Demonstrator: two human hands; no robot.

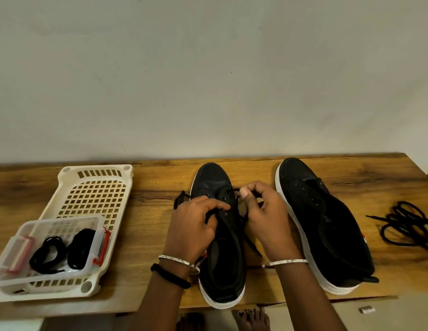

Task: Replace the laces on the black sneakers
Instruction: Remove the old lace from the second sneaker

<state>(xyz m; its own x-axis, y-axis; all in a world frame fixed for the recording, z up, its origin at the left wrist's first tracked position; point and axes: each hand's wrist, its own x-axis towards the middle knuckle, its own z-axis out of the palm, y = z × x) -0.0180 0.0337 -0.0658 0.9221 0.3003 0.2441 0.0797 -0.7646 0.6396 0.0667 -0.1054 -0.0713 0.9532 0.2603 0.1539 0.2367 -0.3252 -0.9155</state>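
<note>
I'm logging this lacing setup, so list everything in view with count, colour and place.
table: 1, brown wood, by wall
centre sneaker: 1, black, white sole, between hands
right sneaker: 1, black, white sole, unlaced
loose laces: 1 pile, black, far right
basket: 1, cream, left
clear box: 1, red clasps, in basket
lace bundles: 2, black, in box
small item: 1, grey, floor
feet: 2, bare, floor
left hand: 1, pinches lace at centre sneaker
right hand: 1, pinches lace
</note>
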